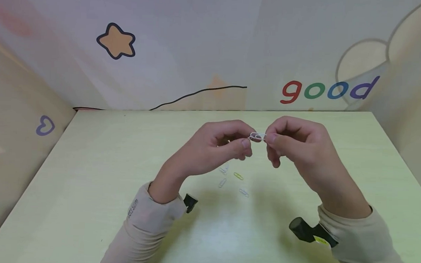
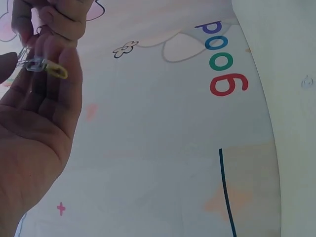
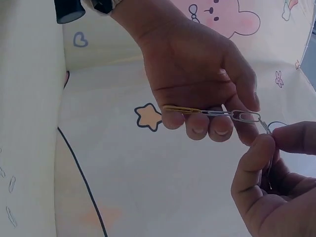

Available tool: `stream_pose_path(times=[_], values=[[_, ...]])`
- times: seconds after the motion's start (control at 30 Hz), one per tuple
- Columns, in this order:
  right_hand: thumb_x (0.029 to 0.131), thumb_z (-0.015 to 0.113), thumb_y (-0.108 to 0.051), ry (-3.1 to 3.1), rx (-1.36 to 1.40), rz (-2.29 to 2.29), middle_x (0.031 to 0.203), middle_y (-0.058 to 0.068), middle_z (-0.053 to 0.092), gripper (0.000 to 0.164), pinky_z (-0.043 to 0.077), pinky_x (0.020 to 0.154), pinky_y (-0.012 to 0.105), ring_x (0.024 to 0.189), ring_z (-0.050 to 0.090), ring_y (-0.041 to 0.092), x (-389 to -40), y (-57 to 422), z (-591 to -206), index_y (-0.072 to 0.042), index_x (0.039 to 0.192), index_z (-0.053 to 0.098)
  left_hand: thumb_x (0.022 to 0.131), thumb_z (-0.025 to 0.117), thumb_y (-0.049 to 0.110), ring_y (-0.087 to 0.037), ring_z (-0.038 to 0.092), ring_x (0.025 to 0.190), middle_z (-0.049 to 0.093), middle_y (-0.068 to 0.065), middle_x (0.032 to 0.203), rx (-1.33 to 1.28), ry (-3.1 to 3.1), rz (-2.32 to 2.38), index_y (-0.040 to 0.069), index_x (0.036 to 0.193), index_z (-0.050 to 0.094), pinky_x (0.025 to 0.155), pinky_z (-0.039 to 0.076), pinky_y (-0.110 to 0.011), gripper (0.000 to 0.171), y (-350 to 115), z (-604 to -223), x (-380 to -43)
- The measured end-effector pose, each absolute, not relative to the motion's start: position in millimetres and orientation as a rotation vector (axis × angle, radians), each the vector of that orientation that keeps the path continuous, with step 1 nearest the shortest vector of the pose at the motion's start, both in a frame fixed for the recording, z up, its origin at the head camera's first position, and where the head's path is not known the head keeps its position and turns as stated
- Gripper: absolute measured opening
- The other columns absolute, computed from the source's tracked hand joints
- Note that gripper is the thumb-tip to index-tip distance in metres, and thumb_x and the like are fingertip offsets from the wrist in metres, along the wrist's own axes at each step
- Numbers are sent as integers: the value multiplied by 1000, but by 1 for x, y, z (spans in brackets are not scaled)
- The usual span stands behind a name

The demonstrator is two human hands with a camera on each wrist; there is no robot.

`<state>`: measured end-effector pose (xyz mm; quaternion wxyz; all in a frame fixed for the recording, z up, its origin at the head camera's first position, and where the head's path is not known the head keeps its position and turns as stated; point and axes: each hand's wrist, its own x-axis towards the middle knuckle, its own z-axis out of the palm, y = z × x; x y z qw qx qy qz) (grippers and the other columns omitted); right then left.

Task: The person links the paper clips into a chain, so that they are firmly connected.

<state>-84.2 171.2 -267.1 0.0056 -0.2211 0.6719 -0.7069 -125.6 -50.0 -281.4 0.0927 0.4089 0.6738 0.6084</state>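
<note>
My left hand [image 1: 217,147] and right hand [image 1: 298,144] are raised above the table with their fingertips close together. Between them is a short chain of linked paper clips [image 3: 245,116]. The left hand holds this chain between thumb and fingers. In the right wrist view its yellow end clip [image 3: 180,109] lies along the left fingers, followed by silver or whitish clips. The right thumb and index finger pinch the clip [image 3: 265,127] at the chain's other end, partly covered by the fingertips. Whether that clip is fully hooked in cannot be told.
On the pale table [image 1: 73,181] below the hands lie a yellow paper clip [image 1: 238,176] and several pale ones, including one [image 1: 244,193] nearer the front. Printed walls stand behind and at both sides. A dark wrist camera [image 1: 302,229] juts from the right sleeve.
</note>
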Motion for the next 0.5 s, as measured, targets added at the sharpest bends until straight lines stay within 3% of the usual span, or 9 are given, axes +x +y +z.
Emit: stream_pose_path(times=[0.1,0.2,0.37,0.5], values=[[95,59,6,2209,-669,-2168,75,15,58,8,51,56,32,62,54,25,-81,169,-265,5,90,65,102,53,4,-28,65,86,68,-10,92,1223,1899,1830,-4,108,66,82,55,-41,17,-47,-282,-126],[95,63,3,2337,-651,-2083,76,14,60,6,51,57,30,61,55,24,-79,168,-263,2,90,67,102,50,6,-32,65,87,67,-12,91,1222,1844,1850,-5,101,65,85,54,-41,19,-44,-284,-127],[94,65,1,2487,-652,-1989,73,13,60,8,51,57,29,59,56,24,-77,168,-261,-4,89,69,102,48,11,-35,65,77,60,-15,84,1106,1748,1886,-2,89,61,81,54,-43,22,-44,-286,-128],[93,65,2,2569,-672,-1965,72,11,59,8,50,56,28,58,56,22,-77,168,-260,-4,89,69,102,47,14,-30,55,64,51,-16,73,1025,1658,1927,-4,85,57,76,57,-50,26,-43,-288,-128]])
